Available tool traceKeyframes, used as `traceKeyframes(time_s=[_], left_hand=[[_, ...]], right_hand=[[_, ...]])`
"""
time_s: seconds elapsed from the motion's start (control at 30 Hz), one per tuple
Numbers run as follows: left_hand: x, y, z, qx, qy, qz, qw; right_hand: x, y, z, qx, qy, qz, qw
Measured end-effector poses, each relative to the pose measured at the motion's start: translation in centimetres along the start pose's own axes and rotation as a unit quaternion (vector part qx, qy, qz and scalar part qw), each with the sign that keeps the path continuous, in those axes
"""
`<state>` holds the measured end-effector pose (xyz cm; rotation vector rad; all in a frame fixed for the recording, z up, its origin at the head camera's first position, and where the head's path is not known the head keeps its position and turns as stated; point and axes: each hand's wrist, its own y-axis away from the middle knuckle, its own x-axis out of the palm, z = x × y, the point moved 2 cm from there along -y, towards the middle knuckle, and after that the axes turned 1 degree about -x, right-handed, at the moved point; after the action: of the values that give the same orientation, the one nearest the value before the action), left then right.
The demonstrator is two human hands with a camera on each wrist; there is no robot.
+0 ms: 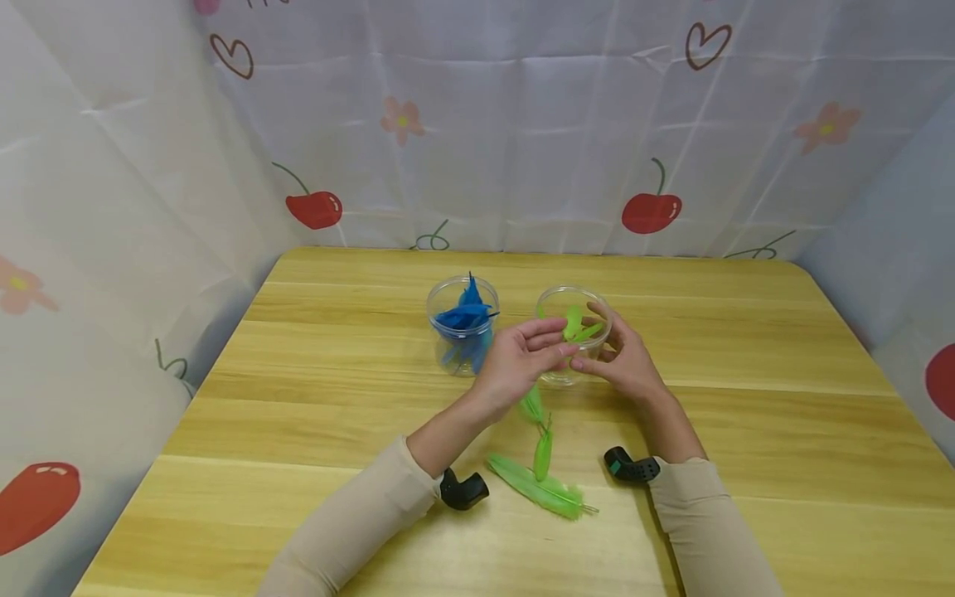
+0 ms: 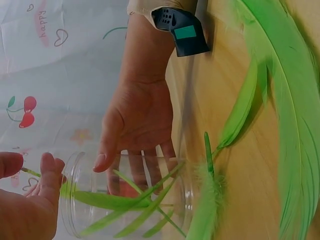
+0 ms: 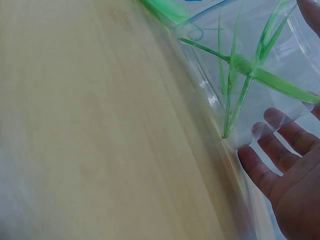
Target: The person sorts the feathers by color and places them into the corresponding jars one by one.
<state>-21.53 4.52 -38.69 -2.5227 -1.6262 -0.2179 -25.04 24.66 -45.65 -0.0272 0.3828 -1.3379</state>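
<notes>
A clear plastic jar (image 1: 561, 377) stands on the table with several green feathers (image 2: 115, 201) inside, visible through its wall. My right hand (image 1: 632, 363) holds the jar from the right, thumb on the near side and fingers spread round the far side. At the mouth, my left hand (image 1: 515, 365) pinches a green feather by its thin end (image 2: 31, 172), the rest of it reaching into the jar. More green feathers (image 1: 533, 489) lie loose on the table between my forearms, one long and the others shorter.
Left of the held jar stands a second clear jar (image 1: 440, 348) full of blue feathers (image 1: 466, 315), close to my left hand. Black wrist devices (image 1: 630, 466) sit at both cuffs. A printed curtain (image 1: 515, 166) hangs behind the wooden table (image 1: 298, 414).
</notes>
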Motion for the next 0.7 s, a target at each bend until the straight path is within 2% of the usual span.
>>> traceKeyframes(time_s=[0.23, 0.5, 0.7], left_hand=[[0.04, 0.28, 0.01, -0.01, -0.003, 0.014, 0.9998], [0.07, 0.52, -0.16, -0.003, 0.017, 0.033, 0.9993], [0.12, 0.31, -0.03, 0.0, 0.035, 0.022, 0.9992]], right_hand=[[-0.04, 0.04, 0.04, -0.001, 0.004, -0.003, 1.0], [-0.09, 0.09, 0.09, -0.002, 0.006, -0.006, 1.0], [-0.02, -0.01, 0.05, 0.006, 0.008, -0.004, 1.0]])
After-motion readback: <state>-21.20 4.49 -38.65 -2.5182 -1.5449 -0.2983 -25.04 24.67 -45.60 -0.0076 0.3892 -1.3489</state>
